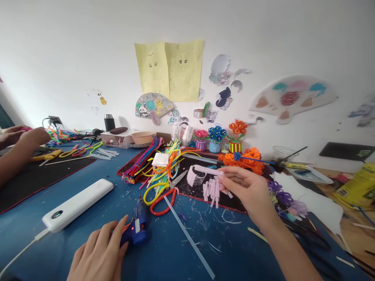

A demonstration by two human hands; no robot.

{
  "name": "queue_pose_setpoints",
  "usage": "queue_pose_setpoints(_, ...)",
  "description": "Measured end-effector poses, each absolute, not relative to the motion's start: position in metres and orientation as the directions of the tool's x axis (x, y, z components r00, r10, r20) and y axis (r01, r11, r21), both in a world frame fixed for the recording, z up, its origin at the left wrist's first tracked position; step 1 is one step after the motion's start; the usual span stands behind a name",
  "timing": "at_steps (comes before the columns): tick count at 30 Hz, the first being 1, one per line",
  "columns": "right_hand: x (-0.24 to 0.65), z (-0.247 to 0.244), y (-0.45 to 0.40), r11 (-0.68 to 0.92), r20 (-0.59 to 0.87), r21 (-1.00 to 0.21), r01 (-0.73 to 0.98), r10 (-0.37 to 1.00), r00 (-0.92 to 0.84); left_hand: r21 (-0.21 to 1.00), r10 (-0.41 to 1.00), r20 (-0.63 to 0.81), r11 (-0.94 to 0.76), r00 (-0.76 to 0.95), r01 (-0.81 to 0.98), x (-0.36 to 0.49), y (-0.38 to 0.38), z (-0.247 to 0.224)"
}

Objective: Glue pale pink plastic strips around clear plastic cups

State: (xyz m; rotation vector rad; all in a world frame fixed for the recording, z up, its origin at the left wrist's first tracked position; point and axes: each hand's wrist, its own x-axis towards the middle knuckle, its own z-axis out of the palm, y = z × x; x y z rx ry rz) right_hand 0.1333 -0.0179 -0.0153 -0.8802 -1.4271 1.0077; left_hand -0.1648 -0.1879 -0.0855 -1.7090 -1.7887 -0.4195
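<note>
My left hand is closed around the handle of a blue hot glue gun, which lies on the desk mat with a small red light showing. My right hand pinches the end of a pale pink fuzzy strip between thumb and fingertips. The strip runs left and bends down at its far end, near a clear round object. Under my fingers lies a pile of short pink pieces. Orange-handled scissors and a clear glue stick rest between my hands.
Bundled colourful pipe cleaners lie behind the scissors. Small potted craft flowers stand by the wall, with orange flowers before them. A white power bank lies left. Another person's hands work at far left. Purple flowers sit right.
</note>
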Motion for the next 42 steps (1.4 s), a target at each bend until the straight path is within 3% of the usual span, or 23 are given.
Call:
queue_pose_setpoints(3, 0.145, -0.011, -0.011, 0.409, 0.413, -0.909, 0.083, 0.909, 0.048, -0.172, 0.748, 0.654, 0.006, 0.109, 0.985, -0.127, -0.159, -0.045)
queue_pose_setpoints(7, 0.162, -0.007, -0.002, 0.434, 0.474, -0.873, 0.220, 0.863, 0.177, -0.176, 0.819, 0.511, -0.195, 0.259, 0.965, -0.075, -0.088, -0.002)
queue_pose_setpoints(14, 0.170, -0.012, 0.006, 0.393, 0.547, -0.760, 0.517, 0.817, 0.183, -0.175, 0.814, 0.396, -0.388, 0.425, 0.905, -0.070, 0.003, -0.007)
queue_pose_setpoints(26, 0.145, -0.017, -0.008, 0.380, 0.486, -0.618, 0.689, 0.873, -0.045, -0.160, 0.703, 0.637, -0.281, 0.316, 0.946, -0.058, -0.007, -0.006)
queue_pose_setpoints(32, 0.146, -0.014, -0.011, 0.415, 0.522, -0.640, 0.647, 0.853, -0.031, -0.292, 0.586, 0.722, -0.222, 0.367, 0.930, -0.036, -0.045, 0.014)
queue_pose_setpoints(42, 0.142, -0.011, -0.017, 0.471, 0.550, -0.633, 0.614, 0.832, -0.071, -0.219, 0.527, 0.800, -0.187, 0.286, 0.957, -0.029, -0.040, 0.009)
